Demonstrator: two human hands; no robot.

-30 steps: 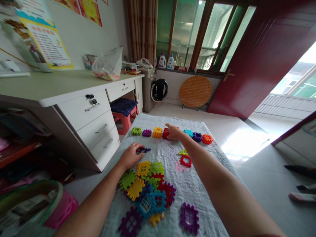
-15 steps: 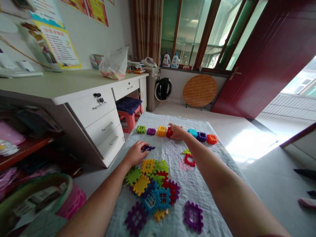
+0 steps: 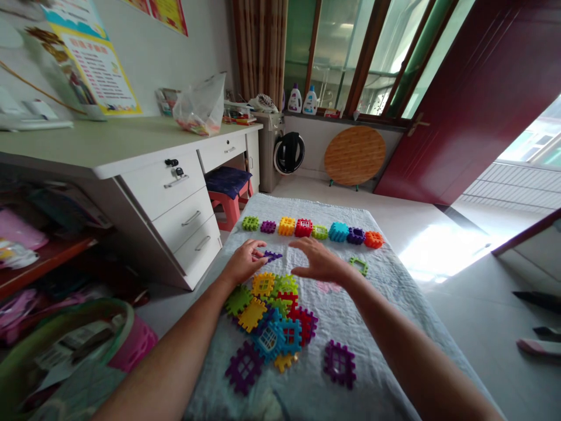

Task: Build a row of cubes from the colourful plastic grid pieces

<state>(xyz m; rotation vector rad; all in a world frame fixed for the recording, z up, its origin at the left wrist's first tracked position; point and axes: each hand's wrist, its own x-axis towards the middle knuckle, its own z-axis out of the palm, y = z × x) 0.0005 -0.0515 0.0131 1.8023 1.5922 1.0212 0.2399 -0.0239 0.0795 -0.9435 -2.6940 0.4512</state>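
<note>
My left hand [image 3: 246, 258] has its fingertips closed on the edge of a dark purple notched building piece [image 3: 272, 256], just above the cloth. Beside it my right hand [image 3: 322, 261] hovers with thumb and fingers spread, holding nothing. Behind both hands runs a row of assembled blocks, among them a red block [image 3: 304, 227], a yellow block [image 3: 287, 226], a light green block [image 3: 319, 232] and a light blue block [image 3: 339, 231]. Nearer to me lies a heap of loose pieces, with a yellow panel [image 3: 252, 314] and a blue window piece [image 3: 268, 341] on top.
A light cloth [image 3: 307, 374] covers the table. A purple window piece [image 3: 340, 362] lies right of the heap, and a green frame [image 3: 359, 266] sits beyond my right wrist. At left stand a white desk [image 3: 170, 193], a stool [image 3: 230, 187] and a pink-green bin [image 3: 135, 342].
My right hand has let go of the red block and come back toward me, its fingers now spread. My left hand has shifted slightly right and away with the purple piece.
</note>
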